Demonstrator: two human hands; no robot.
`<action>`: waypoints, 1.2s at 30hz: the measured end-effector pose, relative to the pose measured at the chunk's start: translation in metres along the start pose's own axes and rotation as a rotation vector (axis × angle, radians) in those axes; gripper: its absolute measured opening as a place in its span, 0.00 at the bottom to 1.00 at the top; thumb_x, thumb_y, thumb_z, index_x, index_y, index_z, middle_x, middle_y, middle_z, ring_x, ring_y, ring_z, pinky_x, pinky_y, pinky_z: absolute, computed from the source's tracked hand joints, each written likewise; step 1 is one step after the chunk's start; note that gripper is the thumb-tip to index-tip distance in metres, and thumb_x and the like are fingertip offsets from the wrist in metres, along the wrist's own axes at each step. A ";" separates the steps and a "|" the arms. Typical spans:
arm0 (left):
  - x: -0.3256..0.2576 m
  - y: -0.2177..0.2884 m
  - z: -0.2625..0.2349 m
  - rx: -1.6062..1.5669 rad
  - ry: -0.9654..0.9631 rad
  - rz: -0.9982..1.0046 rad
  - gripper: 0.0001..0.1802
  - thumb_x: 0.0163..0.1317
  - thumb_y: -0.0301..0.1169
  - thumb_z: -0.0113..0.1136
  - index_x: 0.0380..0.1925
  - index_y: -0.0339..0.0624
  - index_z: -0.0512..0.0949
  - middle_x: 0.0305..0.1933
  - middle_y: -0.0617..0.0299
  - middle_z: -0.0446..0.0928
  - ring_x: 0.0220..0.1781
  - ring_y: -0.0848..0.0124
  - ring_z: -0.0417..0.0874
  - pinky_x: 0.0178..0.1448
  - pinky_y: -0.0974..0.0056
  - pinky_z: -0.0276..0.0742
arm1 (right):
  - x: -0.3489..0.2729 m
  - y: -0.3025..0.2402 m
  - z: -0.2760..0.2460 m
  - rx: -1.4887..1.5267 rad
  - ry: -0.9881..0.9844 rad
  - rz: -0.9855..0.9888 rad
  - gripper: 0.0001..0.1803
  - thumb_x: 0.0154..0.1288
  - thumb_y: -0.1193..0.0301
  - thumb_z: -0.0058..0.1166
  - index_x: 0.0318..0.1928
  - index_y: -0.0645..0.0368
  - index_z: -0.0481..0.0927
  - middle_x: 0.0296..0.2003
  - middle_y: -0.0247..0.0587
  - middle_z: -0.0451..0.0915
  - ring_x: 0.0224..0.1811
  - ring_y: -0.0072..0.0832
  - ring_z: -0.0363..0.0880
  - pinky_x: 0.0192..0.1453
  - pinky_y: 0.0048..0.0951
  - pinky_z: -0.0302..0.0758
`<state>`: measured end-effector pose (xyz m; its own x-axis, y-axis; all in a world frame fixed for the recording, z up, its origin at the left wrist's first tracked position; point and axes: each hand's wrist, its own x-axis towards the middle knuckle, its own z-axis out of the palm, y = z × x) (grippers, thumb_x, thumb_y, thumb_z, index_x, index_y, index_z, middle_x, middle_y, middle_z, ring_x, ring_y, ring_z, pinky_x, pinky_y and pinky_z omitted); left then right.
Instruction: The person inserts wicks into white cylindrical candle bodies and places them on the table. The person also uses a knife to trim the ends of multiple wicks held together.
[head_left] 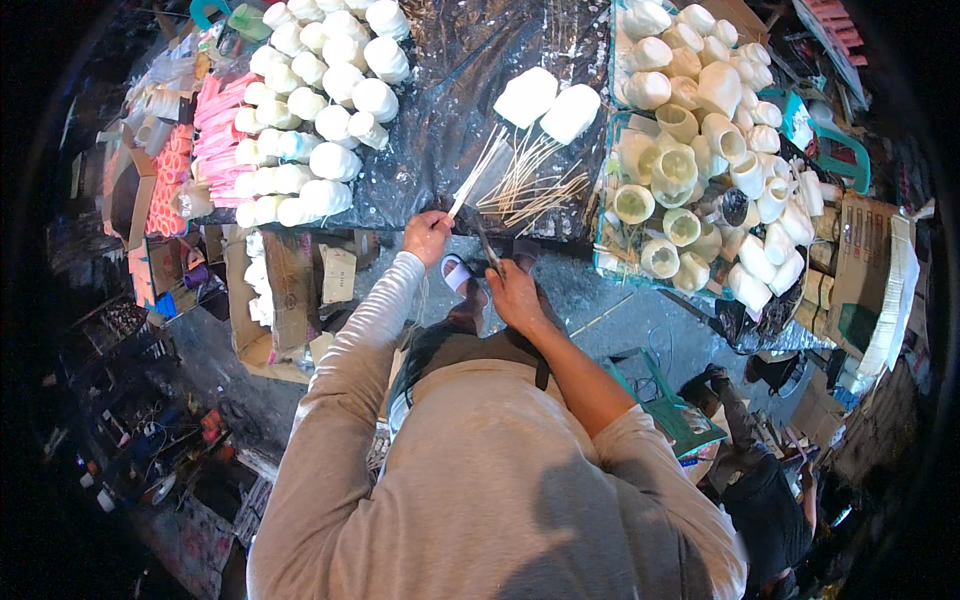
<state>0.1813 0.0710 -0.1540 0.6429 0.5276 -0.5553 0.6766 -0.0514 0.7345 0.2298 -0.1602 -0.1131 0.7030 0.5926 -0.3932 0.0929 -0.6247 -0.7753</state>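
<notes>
My left hand (427,237) grips a thin pale wooden stick (472,180) that slants up over the table's front edge. My right hand (514,292) holds a dark narrow blade-like tool (486,244) just below the stick. A loose pile of similar sticks (530,185) lies on the black plastic sheet (450,90) right behind my hands. Two white rounded blocks (548,103) rest beyond the sticks. My feet in light sandals (456,273) show between my arms.
Several white foam cups lie stacked at the left (310,110) beside pink pieces (215,125). A tray at the right (603,215) holds several cream cup shapes. Cardboard boxes (290,290) stand under the table. A green stool (665,400) stands to my right.
</notes>
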 end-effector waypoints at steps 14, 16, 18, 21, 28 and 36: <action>0.004 0.014 0.035 0.256 0.168 0.256 0.14 0.65 0.37 0.67 0.43 0.40 0.89 0.37 0.44 0.87 0.39 0.50 0.90 0.48 0.53 0.83 | -0.018 0.054 0.024 0.149 0.075 0.274 0.18 0.79 0.58 0.55 0.49 0.62 0.77 0.28 0.37 0.80 0.24 0.24 0.80 0.27 0.31 0.80; 0.001 0.016 0.035 0.251 0.194 0.254 0.13 0.64 0.35 0.68 0.44 0.40 0.89 0.37 0.44 0.87 0.39 0.51 0.90 0.47 0.53 0.83 | -0.018 0.053 0.023 0.156 0.064 0.248 0.18 0.79 0.57 0.54 0.49 0.61 0.76 0.28 0.35 0.79 0.24 0.21 0.80 0.26 0.30 0.80; 0.000 0.018 0.035 0.212 0.220 0.254 0.13 0.64 0.34 0.68 0.46 0.40 0.88 0.38 0.44 0.88 0.39 0.52 0.90 0.47 0.53 0.83 | -0.015 0.044 0.021 0.197 0.063 0.242 0.18 0.79 0.57 0.53 0.49 0.61 0.76 0.28 0.38 0.80 0.24 0.26 0.81 0.27 0.34 0.80; 0.000 0.019 0.035 0.209 0.266 0.358 0.11 0.64 0.32 0.67 0.44 0.42 0.88 0.37 0.44 0.87 0.39 0.44 0.87 0.48 0.47 0.82 | -0.007 0.018 0.013 0.158 0.073 0.229 0.17 0.80 0.58 0.51 0.49 0.62 0.75 0.31 0.50 0.82 0.27 0.45 0.83 0.33 0.46 0.80; 0.010 0.018 0.026 0.484 0.303 0.492 0.09 0.65 0.33 0.66 0.41 0.46 0.89 0.37 0.50 0.85 0.38 0.49 0.87 0.44 0.50 0.83 | 0.025 -0.030 -0.002 -0.349 0.118 -0.090 0.15 0.81 0.62 0.44 0.47 0.64 0.72 0.34 0.63 0.84 0.39 0.59 0.86 0.43 0.57 0.81; 0.013 0.008 0.021 0.516 0.262 0.652 0.06 0.64 0.31 0.65 0.38 0.49 0.87 0.39 0.58 0.85 0.40 0.53 0.87 0.42 0.51 0.84 | 0.044 -0.035 0.024 -0.578 0.085 -0.006 0.18 0.80 0.57 0.47 0.43 0.62 0.70 0.30 0.54 0.85 0.31 0.55 0.88 0.34 0.51 0.85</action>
<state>0.2021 0.0593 -0.1637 0.8985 0.4336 0.0683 0.3213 -0.7557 0.5707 0.2409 -0.1004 -0.1148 0.7534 0.5689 -0.3298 0.4498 -0.8116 -0.3727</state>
